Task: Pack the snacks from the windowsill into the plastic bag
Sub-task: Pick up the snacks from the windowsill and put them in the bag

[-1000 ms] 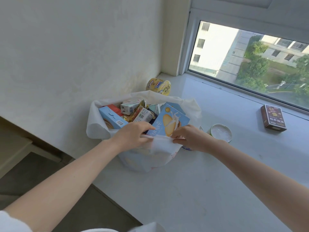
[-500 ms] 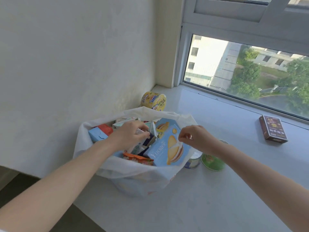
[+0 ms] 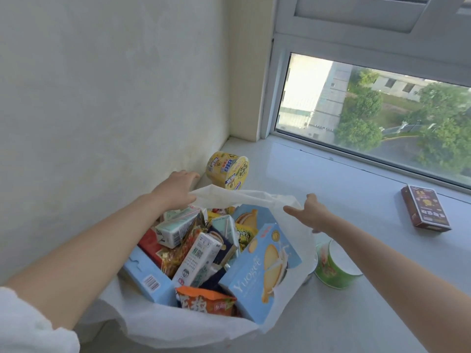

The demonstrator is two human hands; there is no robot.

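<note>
Both hands reach over the far side of the plastic bag [image 3: 244,196], and neither holds a snack. The left hand [image 3: 178,189] has its fingers straight and loose and touches the bag's far rim. Just ahead of its fingertips and slightly to the right, a yellow cup [image 3: 227,169] lies tipped over near the wall. Its long axis slants across the reach, so this hand is clearly the nearer one for it. The right hand [image 3: 312,215] is spread wide above the bag's right rim. A green cup [image 3: 334,268] lies tipped below and behind its wrist, just beside the bag. A brown box [image 3: 424,210] lies flat on the windowsill [image 3: 331,174], well off to that hand's right, its long axis pointing towards the window.
</note>
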